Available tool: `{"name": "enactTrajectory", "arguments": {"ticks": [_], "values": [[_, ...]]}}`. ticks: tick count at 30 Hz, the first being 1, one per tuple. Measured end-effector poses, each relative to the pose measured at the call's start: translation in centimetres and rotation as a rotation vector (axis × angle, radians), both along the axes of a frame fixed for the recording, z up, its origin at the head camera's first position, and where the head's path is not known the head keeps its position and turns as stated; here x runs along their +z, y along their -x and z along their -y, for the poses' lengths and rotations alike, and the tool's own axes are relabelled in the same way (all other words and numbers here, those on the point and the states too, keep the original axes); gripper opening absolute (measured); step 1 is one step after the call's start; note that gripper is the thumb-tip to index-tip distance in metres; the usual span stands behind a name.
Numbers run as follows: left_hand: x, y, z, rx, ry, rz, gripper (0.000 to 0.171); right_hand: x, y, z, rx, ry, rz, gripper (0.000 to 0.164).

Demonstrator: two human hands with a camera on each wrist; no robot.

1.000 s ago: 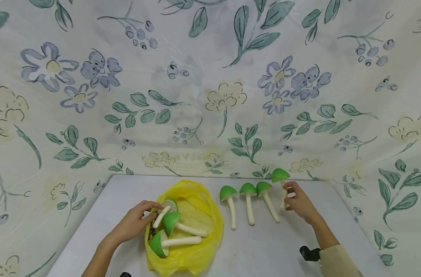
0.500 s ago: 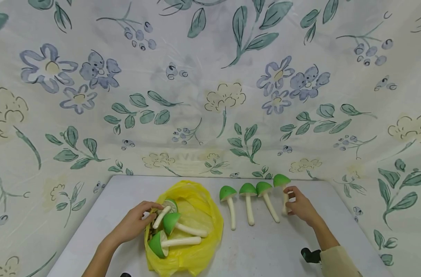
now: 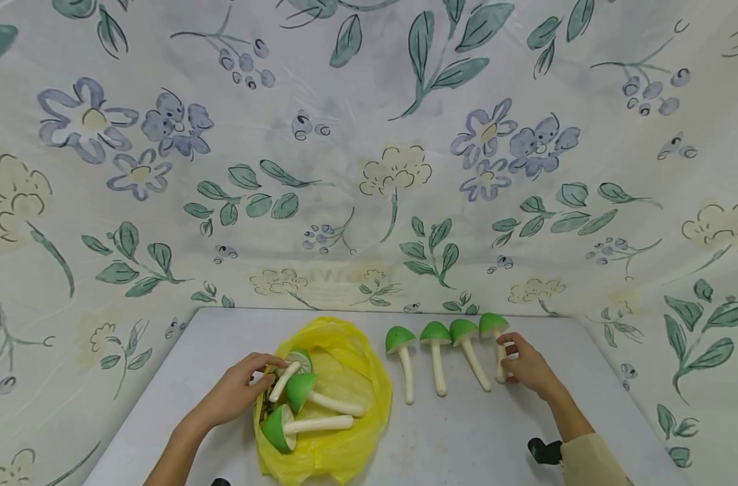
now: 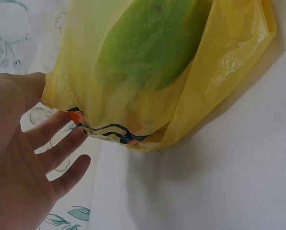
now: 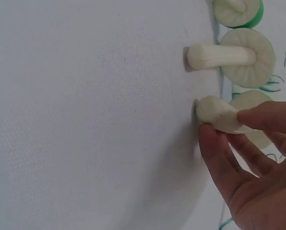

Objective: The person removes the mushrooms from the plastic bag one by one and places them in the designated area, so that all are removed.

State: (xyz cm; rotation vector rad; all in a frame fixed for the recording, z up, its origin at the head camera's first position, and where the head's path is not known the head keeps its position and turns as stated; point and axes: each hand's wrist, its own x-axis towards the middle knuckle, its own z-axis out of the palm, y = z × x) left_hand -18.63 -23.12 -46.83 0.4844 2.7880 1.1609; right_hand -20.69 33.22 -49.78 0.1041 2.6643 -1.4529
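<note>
On the right, my right hand (image 3: pixel 529 364) pinches the white stem of a green-capped toy mushroom (image 3: pixel 493 325), its cap toward the back edge. Thumb and fingers hold that stem (image 5: pixel 215 112) near its lower end, close over the table, in the right wrist view. My left hand (image 3: pixel 238 388) holds the rim of a yellow plastic bag (image 3: pixel 338 466), thumb at the edge and other fingers spread. Inside the bag lie mushrooms, including one in front (image 3: pixel 317 424) and one in the middle (image 3: pixel 301 387). A green cap (image 4: pixel 148 48) shows through the film in the left wrist view.
Left of the held mushroom, three more lie in a row: a near one (image 3: pixel 464 331), a middle one (image 3: pixel 436 332) and a far-left one (image 3: pixel 399 339). The white table (image 3: pixel 454 439) ends at a floral cloth (image 3: pixel 345 202). A black object (image 3: pixel 545 450) sits by the right wrist.
My right hand has lowered its mushroom and brought it slightly toward me, level with the row's right end. The left hand and the bag have stayed in place.
</note>
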Motion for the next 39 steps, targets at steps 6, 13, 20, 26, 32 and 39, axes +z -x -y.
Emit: {"name": "enactTrajectory", "arguments": {"ticks": [6,13,20,26,32,39], "values": [[-0.05,0.01,-0.05,0.0,0.005,-0.003,0.027,0.32,-0.19,0.07,0.021,-0.008,0.026,0.045],[0.01,0.03,-0.12,0.002,0.007,-0.006,0.027,0.21,-0.26,0.09,0.021,-0.012,0.037,0.044],[0.07,0.02,-0.13,0.0,0.002,-0.014,0.027,-0.07,-0.36,0.02,0.027,0.014,0.053,0.045],[-0.03,-0.05,0.06,-0.004,0.006,-0.002,0.027,0.01,-0.56,0.05,0.027,0.022,0.055,0.046],[-0.19,-0.01,0.16,-0.002,0.011,-0.002,0.026,-0.21,-0.67,-0.02,0.019,0.025,0.049,0.048],[-0.11,0.02,0.08,-0.001,0.004,0.003,0.026,-0.48,-0.68,-0.26,0.008,0.021,0.035,0.048]]}}
